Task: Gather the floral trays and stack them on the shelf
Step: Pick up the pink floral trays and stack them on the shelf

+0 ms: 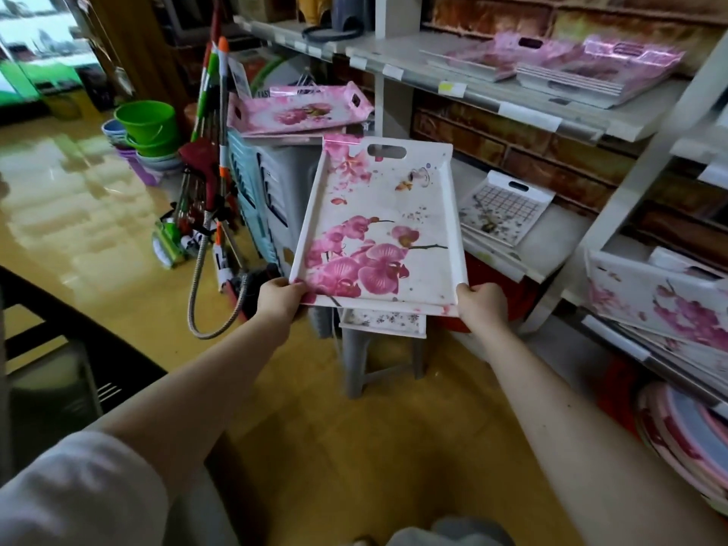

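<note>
- Above the grey stool [354, 360], the pink orchid tray [378, 230] is held up in the air.
- The left hand [281, 297] grips the near left corner of the tray. The right hand [482, 305] grips the near right corner. Both have their fingers curled round the rim.
- Another small tray [384, 323] lies on the stool just below.
- To do this well, hold both corners tight and keep the tray flat.
- Then turn to the shelf [492, 96] and set it square on the pile of pink trays [583, 78], with the edges lined up so it will not slide.
</note>
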### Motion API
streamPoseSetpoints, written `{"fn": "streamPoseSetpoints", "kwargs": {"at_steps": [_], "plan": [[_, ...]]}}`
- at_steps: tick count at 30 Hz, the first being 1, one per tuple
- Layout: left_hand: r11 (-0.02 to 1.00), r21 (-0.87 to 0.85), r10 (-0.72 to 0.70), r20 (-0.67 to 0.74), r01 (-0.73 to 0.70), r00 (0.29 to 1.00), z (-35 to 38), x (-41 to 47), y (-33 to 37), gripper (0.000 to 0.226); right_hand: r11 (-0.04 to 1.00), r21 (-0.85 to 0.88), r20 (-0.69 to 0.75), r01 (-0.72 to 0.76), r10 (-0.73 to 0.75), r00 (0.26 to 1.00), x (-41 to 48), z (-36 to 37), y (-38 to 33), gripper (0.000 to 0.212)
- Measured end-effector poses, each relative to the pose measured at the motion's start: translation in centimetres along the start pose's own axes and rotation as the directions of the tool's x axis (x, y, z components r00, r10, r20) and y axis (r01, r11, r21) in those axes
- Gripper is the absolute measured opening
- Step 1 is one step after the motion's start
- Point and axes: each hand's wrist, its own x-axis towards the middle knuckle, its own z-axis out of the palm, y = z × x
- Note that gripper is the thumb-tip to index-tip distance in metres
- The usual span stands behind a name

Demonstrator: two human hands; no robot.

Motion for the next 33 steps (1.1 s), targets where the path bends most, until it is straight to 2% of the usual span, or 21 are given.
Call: {"fn": "streamPoseSetpoints", "kwargs": {"at_steps": [9, 20, 24, 27, 31, 33], "plan": [[1.000, -0.022, -0.016, 0.034, 0.016, 0.999, -0.2, 3.4, 1.6, 0.010, 0.999, 0.031, -0.042, -0.015, 0.016, 0.999, 2.5, 2.1, -2.1, 0.028], [0.999, 0.000, 0.032, 0.008, -0.032, 0.999, 2.5, 13.7, 8.1, 0.007, 0.990, 0.141, -0.113, 0.009, 0.007, 0.994, 12.5, 6.1, -8.9, 0.039], [0.999, -0.012, 0.053, 0.033, -0.053, 0.998, 5.0, 17.8, 11.7, 0.018, 0.984, 0.176, -0.148, 0.006, 0.021, 0.989, 17.3, 6.4, -11.7, 0.027], [0.996, 0.007, 0.087, 0.045, -0.088, 0.995, 6.4, 20.1, 13.9, 0.019, 0.984, 0.177, -0.174, 0.020, 0.011, 0.985, 19.6, 6.4, -12.9, 0.034], [0.995, -0.002, 0.097, 0.098, -0.097, 0.991, 7.8, 23.1, 15.9, 0.014, 0.978, 0.204, -0.211, 0.052, -0.008, 0.977, 21.7, 6.4, -14.5, 0.027], [0.995, -0.004, 0.096, 0.132, -0.096, 0.987, 8.4, 24.1, 16.6, 0.015, 0.977, 0.203, -0.225, 0.063, -0.016, 0.974, 22.7, 6.5, -15.0, 0.030]]}}
